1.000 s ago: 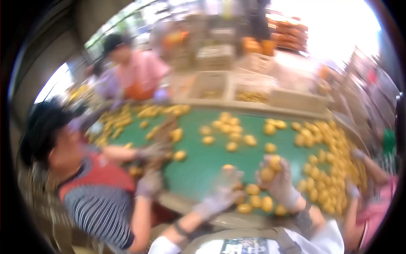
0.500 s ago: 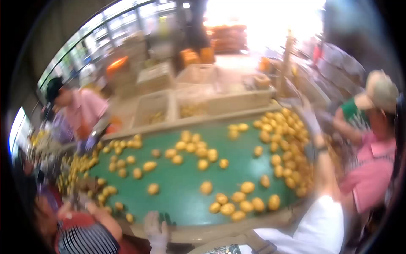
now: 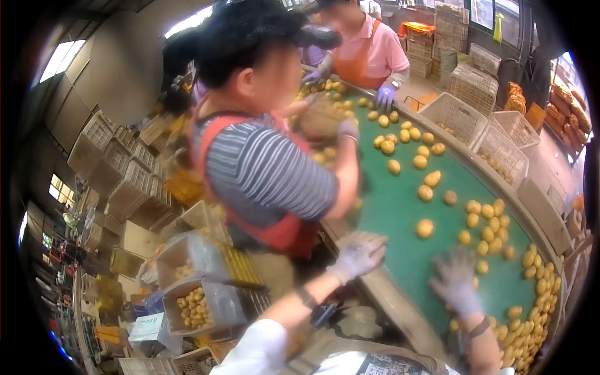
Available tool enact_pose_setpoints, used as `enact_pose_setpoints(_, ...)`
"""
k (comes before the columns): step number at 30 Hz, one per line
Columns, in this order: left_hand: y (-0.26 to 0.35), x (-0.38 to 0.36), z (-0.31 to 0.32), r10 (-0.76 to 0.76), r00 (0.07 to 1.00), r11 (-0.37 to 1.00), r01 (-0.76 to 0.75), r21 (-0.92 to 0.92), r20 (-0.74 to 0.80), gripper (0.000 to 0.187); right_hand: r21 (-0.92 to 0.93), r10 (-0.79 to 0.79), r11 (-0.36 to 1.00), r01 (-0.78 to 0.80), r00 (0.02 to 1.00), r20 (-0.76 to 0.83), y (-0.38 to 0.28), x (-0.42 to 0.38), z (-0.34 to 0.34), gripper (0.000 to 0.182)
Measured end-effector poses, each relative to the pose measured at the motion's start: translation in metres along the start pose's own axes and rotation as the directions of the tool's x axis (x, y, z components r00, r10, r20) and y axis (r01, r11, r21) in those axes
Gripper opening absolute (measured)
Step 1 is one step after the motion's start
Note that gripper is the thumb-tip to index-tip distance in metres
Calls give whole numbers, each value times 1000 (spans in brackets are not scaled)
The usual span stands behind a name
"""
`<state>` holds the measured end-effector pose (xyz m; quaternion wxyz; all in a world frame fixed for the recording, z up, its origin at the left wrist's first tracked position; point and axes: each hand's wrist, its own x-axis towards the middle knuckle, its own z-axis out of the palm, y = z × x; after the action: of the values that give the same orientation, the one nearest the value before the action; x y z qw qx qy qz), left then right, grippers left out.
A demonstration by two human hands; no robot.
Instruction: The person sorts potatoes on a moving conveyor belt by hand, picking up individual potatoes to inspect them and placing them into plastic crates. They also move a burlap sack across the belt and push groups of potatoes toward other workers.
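My left hand [image 3: 359,255], in a pale glove, lies on the near edge of the sorting table with its fingers stretched out and holds nothing. Over the green surface [image 3: 400,206] my gloved right hand [image 3: 459,284] is blurred, its fingers spread. Potatoes [image 3: 495,237] lie close beyond it, and a dense heap of potatoes [image 3: 528,334] sits to its right. One single potato [image 3: 425,228] rests between my two hands, farther up the surface. Part of what is under my right palm is hidden.
A co-worker in a striped shirt [image 3: 275,165] stands close on my left, holding a brown bulky thing. Another in an orange apron [image 3: 359,59] works across the table. Crates [image 3: 456,115] line the far side. Boxes of potatoes [image 3: 195,307] stand at lower left.
My view has swung left, bringing the striped-shirt co-worker close. My right hand has come down from the far right heap to the near part of the surface. My left hand stays by the near edge.
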<state>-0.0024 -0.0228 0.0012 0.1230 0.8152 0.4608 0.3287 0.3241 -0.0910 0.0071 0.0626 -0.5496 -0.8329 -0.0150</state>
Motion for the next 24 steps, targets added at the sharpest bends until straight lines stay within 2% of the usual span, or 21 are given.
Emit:
enact_pose_setpoints(2,-11,4,4,46,997,997,-49,57,56,19,40,285,958,-283,956,-61,51,1,21,60)
enact_pose_setpoints(4,-28,-2,19,133,990,978,-138,154,44,18,-237,374,879,-414,906,-196,95,-19,13,58)
enact_pose_setpoints(5,-30,-5,26,179,983,964,-184,190,46,18,-151,480,849,-506,859,-180,115,-39,13,55)
enact_pose_setpoints(6,-19,0,15,77,975,968,-124,220,211,22,-66,582,799,-597,797,-164,135,-58,15,52)
enact_pose_setpoints(7,-15,2,13,22,984,983,-53,174,176,22,17,675,732,-681,722,-150,148,-71,11,50)
enact_pose_setpoints(8,-11,4,11,-33,989,992,15,124,141,23,68,636,771,-633,767,-86,145,-78,-4,47)
enact_pose_setpoints(9,-9,8,8,-51,982,988,23,152,184,23,129,591,802,-583,806,-26,131,-79,-25,45)
enact_pose_setpoints(11,-9,13,16,-74,969,985,34,171,236,23,-146,342,931,-335,939,27,138,-98,-25,39)
enact_pose_setpoints(12,-12,11,21,-75,968,986,37,160,240,23,-135,349,930,-342,937,32,146,-103,-12,44)
enact_pose_setpoints(13,-14,11,26,-80,967,987,43,154,241,23,97,529,847,-523,847,-48,134,-94,-9,50)
enact_pose_setpoints(14,-17,12,27,-76,967,987,38,157,242,23,330,696,693,-640,715,-74,120,-84,-7,58)
enact_pose_setpoints(15,-19,13,28,-72,967,987,34,160,242,24,226,653,748,-624,754,-78,130,-89,8,71)
enact_pose_setpoints(19,-11,9,36,35,996,987,-47,151,77,16,139,526,843,-520,850,-9,112,-96,-3,72)
enact_pose_setpoints(22,-11,9,29,-86,983,976,49,214,165,24,163,556,818,-552,831,26,106,-94,-12,72)
enact_pose_setpoints(24,-17,5,36,-61,991,970,31,242,119,24,168,577,800,-576,815,51,111,-98,-12,72)
